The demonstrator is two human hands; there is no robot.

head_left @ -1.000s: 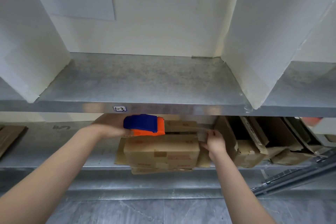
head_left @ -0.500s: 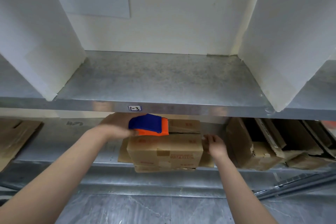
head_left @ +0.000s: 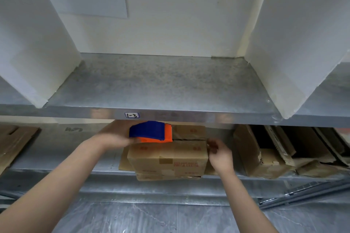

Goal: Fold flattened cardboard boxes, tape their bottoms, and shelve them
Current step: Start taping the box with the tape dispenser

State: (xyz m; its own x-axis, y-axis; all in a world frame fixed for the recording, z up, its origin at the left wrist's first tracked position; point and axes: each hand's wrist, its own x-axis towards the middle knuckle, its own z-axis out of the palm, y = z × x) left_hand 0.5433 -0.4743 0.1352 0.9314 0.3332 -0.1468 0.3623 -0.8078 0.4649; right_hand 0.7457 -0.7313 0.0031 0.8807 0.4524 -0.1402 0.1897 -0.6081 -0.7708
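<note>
Fingers (head_left: pixel 213 145) of right hand (head_left: pixel 220 155) curl at box (head_left: pixel 170 157) end, grasp unclear; left hand (head_left: pixel 113 138) grips dispenser (head_left: pixel 149 131); advise straight, firmly pressed pull along centre seam (head_left: pixel 189 139).

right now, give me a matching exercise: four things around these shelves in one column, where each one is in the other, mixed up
Things
1 tape dispenser
2 right hand
3 shelf label
4 flattened cardboard

Places
A far left of the lower shelf
B front edge of the upper shelf
C on top of the cardboard box, gripped by the left hand
D at the box's right end

Pairs: 1-C, 2-D, 3-B, 4-A
</note>
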